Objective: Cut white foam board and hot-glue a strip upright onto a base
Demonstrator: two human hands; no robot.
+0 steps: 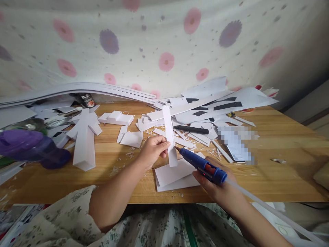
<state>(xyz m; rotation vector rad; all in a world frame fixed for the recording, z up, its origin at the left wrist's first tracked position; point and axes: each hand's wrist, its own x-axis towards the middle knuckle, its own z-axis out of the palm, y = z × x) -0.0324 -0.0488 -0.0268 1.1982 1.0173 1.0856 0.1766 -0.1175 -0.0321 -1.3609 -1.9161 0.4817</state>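
Note:
My left hand (pixel 155 151) pinches a narrow white foam-board strip (pixel 169 128) between thumb and fingers, holding it upright above the table. Wrapped around a blue hot glue gun (pixel 202 164) is my right hand (pixel 218 187). The gun's nozzle is at the strip's right edge, near my left thumb; whether it touches I cannot tell. A long clear glue stick (pixel 267 204) runs out of the gun's back end. Below the strip, a folded white board piece (pixel 169 176) lies on the table.
On the wooden table (pixel 113 181) stand a white board model (pixel 86 140) and a purple bottle (pixel 33 147) at left. A black pen (pixel 191 129) lies among white offcuts. Printed paper sheets (pixel 223 106) are at the back, and a partly blurred phone-like object (pixel 236 147) at right.

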